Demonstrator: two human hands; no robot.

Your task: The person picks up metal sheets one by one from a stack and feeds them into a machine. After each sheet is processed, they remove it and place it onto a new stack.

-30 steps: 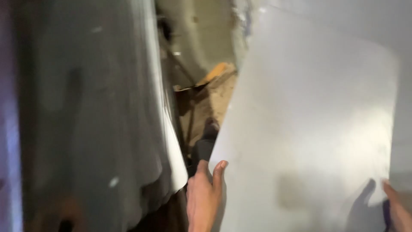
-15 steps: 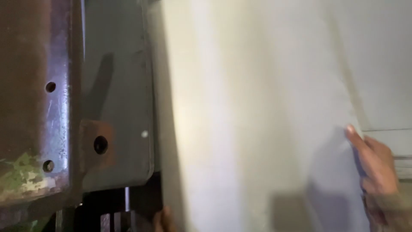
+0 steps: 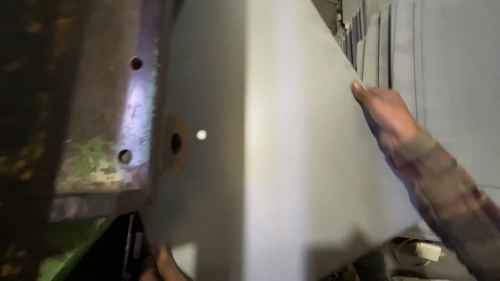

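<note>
large flat grey metal sheet (image 3: 291,156) held tilted against rusty steel machine frame (image 3: 104,130). right hand (image 3: 388,112) clasps its right edge; left hand (image 3: 166,265) at bottom edge, grip mostly hidden, cannot tell.

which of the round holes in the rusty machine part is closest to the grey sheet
The dark hole in the brown raised boss, right beside the grey sheet. The two other holes sit farther left on the plate.

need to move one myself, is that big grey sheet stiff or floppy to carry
The grey sheet probably stays fairly stiff: its edges look straight though only the right hand and left hand grip opposite edges. Its smooth, broad face may slip or swing awkwardly.
</note>
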